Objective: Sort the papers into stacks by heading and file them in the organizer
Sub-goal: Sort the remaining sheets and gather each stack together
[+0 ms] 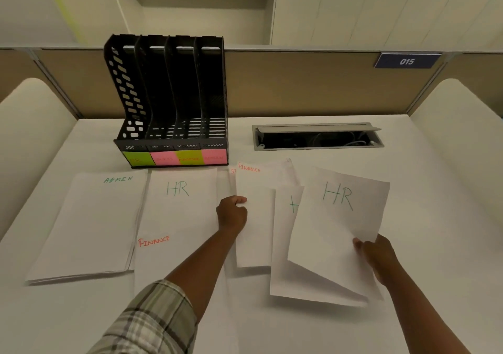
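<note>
A black organizer point(174, 95) with several slots stands at the back left, with green and pink labels along its base. In front of it lie an ADMIN stack point(89, 225), an HR sheet point(179, 204) and, nearer me, a FINANCE sheet point(174, 266). My left hand point(232, 213) grips the left edge of another FINANCE sheet point(254, 217) in the middle. My right hand point(377, 255) holds an HR sheet point(337, 217) lifted and tilted above a second HR sheet point(285, 244), which is mostly covered.
An open cable hatch point(317, 137) is set into the white desk point(435, 217) at the back right. A partition wall point(299, 81) with a blue 015 sign point(407, 61) closes off the far edge.
</note>
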### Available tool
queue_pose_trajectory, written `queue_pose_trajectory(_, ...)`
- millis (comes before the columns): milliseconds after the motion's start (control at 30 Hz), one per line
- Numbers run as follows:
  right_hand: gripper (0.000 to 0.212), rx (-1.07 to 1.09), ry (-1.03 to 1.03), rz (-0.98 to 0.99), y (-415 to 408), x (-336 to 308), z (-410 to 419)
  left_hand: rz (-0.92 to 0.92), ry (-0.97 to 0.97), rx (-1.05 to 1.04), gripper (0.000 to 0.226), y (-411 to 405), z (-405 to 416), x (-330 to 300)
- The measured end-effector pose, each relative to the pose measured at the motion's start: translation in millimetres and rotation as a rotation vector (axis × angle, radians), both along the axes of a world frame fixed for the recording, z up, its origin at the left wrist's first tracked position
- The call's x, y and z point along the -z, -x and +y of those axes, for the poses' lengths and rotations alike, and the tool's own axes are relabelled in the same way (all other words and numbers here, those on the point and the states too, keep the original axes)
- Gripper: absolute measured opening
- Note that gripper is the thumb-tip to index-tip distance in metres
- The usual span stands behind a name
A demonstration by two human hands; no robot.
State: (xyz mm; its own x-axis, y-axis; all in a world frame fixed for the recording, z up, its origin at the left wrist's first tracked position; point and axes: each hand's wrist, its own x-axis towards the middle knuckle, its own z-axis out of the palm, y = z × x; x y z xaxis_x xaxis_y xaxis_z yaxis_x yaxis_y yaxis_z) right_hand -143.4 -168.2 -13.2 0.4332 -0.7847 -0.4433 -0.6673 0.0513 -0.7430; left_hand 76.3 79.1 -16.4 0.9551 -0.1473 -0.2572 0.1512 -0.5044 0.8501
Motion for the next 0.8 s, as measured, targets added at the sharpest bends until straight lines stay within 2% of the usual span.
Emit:
queue_pose_trajectory(300,0.039,-0.073,0.096,0.061,-11.6,7.6,6.4,0.034,0.038,-0.151,0.038,5.7,23.0,-19.2)
queue_pose_trajectory(433,0.037,-0.098,0.137,0.110,-17.9,11.9,10.3,0.059,0.001,-0.299,0.029,11.0,47.9,-28.9)
queue_pose_trajectory(533,0.038,-0.114,0.157,0.111,-26.5,10.1,13.7,0.029,-0.097,-0.348,0.021,13.9,81.7,-28.6)
queue_pose_trajectory(700,0.050,-0.118,0.113,-0.015,-36.0,-0.2,20.3,-0.003,-0.292,-0.349,0.030,26.6,145.2,-14.4)
queue_pose_trajectory(800,0.038,-0.099,0.080,-0.073,-40.0,-1.5,20.0,-0.006,-0.402,-0.318,0.025,37.1,174.0,-7.3)
